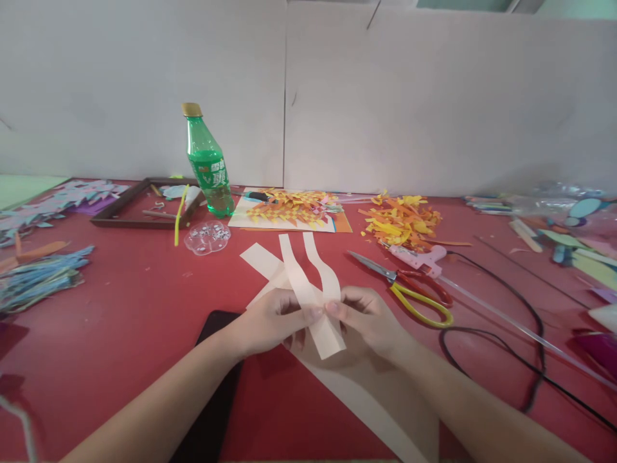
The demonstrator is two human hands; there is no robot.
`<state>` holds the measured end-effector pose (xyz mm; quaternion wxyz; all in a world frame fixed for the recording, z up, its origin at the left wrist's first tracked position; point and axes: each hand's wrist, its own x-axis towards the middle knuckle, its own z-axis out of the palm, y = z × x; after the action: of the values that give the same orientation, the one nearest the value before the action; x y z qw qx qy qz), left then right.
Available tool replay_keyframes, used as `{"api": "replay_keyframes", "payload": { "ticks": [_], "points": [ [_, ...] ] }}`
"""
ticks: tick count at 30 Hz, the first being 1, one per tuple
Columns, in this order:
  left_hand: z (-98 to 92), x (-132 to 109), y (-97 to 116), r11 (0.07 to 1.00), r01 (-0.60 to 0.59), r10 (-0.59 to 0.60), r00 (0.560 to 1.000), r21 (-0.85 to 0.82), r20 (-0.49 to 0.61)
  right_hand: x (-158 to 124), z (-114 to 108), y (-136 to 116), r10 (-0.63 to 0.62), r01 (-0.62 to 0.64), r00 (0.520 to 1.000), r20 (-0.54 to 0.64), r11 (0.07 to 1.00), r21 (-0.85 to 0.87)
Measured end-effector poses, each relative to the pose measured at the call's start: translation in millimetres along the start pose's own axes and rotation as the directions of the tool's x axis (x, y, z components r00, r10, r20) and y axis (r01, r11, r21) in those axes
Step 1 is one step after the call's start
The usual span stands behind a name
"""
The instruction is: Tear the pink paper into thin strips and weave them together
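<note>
Two cream paper strips [299,278] are pinched between my hands, crossing near their lower ends, with the upper ends pointing away from me. My left hand [276,316] is closed on the left strip, thumb on top. From the other side my right hand [362,315] grips the strips where they overlap. Beneath them lies a large cream paper sheet [371,392], and another cut paper piece [260,258] sticks out beyond my left fingers. Scissors [400,278] with one red and one yellow handle rest to the right of my right hand.
Behind the scissors sits a pink glue gun [418,256] with a black cord [535,315]. Orange and yellow paper scraps [402,222] are piled farther back. A green bottle [209,167] stands by a brown frame [103,215]. A black flat object [212,399] lies under my left forearm.
</note>
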<state>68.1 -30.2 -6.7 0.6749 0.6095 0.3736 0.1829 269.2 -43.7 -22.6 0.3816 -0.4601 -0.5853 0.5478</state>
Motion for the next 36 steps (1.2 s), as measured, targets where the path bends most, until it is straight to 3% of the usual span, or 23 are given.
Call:
{"api": "replay_keyframes", "payload": {
  "ticks": [4,10,24,30,36],
  "points": [
    [1.9,-1.0,0.8,1.0,0.004,-0.005,0.994,0.011,0.114,-0.3,0.0,3.9,0.012,-0.012,1.0,-0.009,0.999,0.045],
    [0.6,-1.0,3.0,0.996,-0.039,0.033,0.997,0.084,0.072,-0.7,1.9,1.5,0.059,-0.07,0.992,0.112,0.993,0.095],
    [1.4,-0.7,3.2,0.998,-0.036,0.035,0.999,0.045,0.036,-1.0,3.9,2.1,0.035,-0.039,0.997,0.065,0.997,0.071],
    [1.3,-0.1,2.7,0.999,-0.026,0.027,0.999,0.026,-0.028,-0.3,1.3,0.9,-0.001,0.002,1.0,-0.021,0.999,0.04],
    [2.3,-0.4,3.4,1.0,-0.02,0.02,0.998,0.01,-0.053,1.1,0.7,3.6,-0.023,0.015,0.998,0.061,0.991,0.134]
  ]
}}
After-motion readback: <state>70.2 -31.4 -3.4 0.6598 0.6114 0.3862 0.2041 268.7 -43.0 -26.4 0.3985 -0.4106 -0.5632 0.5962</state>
